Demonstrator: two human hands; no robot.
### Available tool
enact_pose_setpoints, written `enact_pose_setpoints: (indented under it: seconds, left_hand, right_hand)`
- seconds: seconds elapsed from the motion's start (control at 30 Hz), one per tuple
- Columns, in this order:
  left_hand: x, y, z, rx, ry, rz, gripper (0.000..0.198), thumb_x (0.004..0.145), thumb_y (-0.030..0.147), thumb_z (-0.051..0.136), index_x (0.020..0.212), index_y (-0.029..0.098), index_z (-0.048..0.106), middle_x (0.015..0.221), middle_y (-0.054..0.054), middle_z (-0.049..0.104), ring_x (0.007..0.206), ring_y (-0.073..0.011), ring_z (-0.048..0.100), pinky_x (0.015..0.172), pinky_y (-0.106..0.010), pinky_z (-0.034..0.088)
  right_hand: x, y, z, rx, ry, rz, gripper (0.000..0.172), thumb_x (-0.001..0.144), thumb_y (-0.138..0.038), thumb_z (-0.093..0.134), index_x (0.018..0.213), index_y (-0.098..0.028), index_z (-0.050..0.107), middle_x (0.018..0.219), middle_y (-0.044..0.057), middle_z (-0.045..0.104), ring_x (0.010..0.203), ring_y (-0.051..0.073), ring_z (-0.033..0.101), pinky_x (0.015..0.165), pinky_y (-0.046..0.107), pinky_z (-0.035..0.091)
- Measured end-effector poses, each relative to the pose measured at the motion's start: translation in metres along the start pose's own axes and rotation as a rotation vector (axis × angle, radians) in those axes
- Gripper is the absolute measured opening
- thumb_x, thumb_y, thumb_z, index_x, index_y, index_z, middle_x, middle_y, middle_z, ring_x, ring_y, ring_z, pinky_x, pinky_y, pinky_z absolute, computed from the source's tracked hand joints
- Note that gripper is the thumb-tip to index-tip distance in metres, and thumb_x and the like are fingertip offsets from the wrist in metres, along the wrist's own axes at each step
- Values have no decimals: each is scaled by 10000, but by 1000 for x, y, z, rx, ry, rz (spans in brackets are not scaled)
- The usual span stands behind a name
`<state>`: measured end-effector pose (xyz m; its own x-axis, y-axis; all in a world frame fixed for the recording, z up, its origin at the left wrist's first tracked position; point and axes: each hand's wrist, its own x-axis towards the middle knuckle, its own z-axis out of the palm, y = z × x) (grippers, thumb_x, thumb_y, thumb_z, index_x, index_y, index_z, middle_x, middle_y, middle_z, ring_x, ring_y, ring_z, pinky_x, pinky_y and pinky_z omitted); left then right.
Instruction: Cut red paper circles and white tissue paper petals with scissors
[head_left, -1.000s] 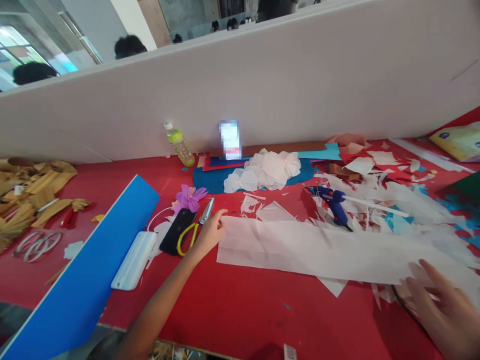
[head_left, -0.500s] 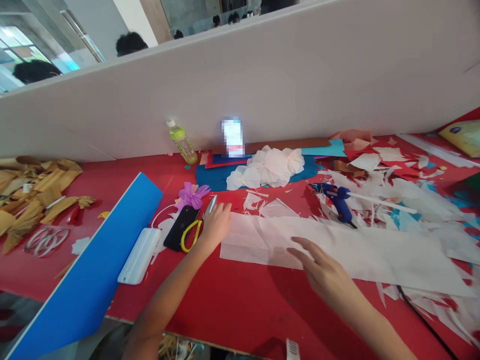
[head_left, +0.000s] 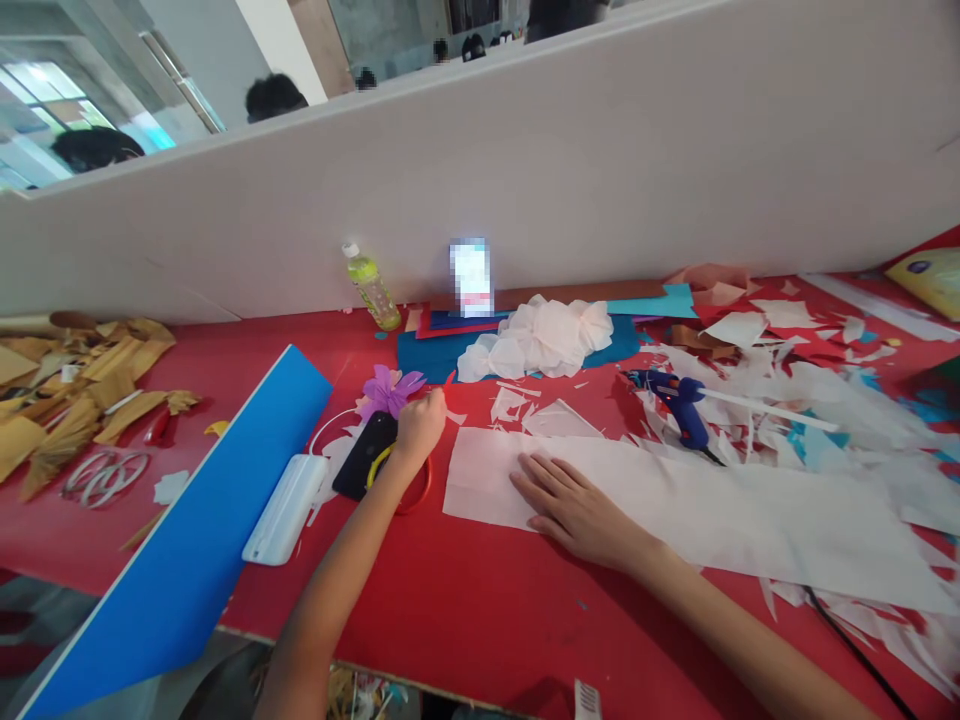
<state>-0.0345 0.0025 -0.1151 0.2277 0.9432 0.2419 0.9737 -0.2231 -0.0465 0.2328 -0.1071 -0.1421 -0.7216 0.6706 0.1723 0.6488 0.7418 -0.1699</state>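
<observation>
My right hand [head_left: 574, 505] lies flat, palm down, on a long white sheet [head_left: 757, 505] that looks like paper or thin fabric. My left hand [head_left: 421, 425] is closed above the scissors, left of the sheet. A thin red tip [head_left: 450, 379] shows just beyond its fingers; what they hold is hidden. Below the wrist a yellow scissor handle [head_left: 379, 462] shows, with a red loop [head_left: 426, 490] beside it. A black phone [head_left: 364, 465] lies left of this hand, and a purple paper flower [head_left: 390, 390] sits above the phone.
A white power bank [head_left: 285, 508] and a leaning blue board [head_left: 187, 530] stand left. Ruffled white flowers [head_left: 536, 340], a bottle [head_left: 373, 290] and a lit phone [head_left: 471, 278] line the partition. A blue glue gun [head_left: 679, 400] lies among scraps right.
My right hand has moved left and come down flat on the white sheet. My left hand has shifted slightly and its fingers have closed. A red tip and a red loop now show.
</observation>
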Motion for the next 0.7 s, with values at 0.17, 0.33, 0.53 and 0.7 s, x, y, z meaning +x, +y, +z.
enact_pose_setpoints:
  seconds: [0.17,0.33,0.53,0.7]
  left_hand:
    - [-26,15,-19,-134,265,13,369,937,187,267,1157,107,552,838,-143,685,773,-210,655,696,-316,479]
    - [-73,46,-7,-192,292,495,381,907,121,343,1265,131,474,1186,-142,606,1104,-227,572,889,-352,480]
    - [-87,52,9,-44,233,616,343,880,62,347,1154,91,552,1136,-139,635,1066,-222,593,867,-346,497]
    - [-89,52,4,-74,115,610,341,873,95,369,1157,110,558,1179,-141,608,1087,-223,575,830,-343,496]
  right_hand:
    - [1,1,4,-2,2,33,596,931,-409,341,1454,-191,157,1488,108,227,1360,251,227,1075,425,291]
    - [6,3,7,47,41,113,791,909,-444,371,1446,-109,-104,1479,163,229,1356,253,239,1063,424,320]
    - [10,4,6,79,42,139,858,889,-416,428,1434,-104,-157,1462,189,266,1333,269,291,1034,426,361]
    - [11,6,8,67,33,122,783,887,-417,433,1461,-145,-25,1473,154,264,1356,264,238,1059,437,326]
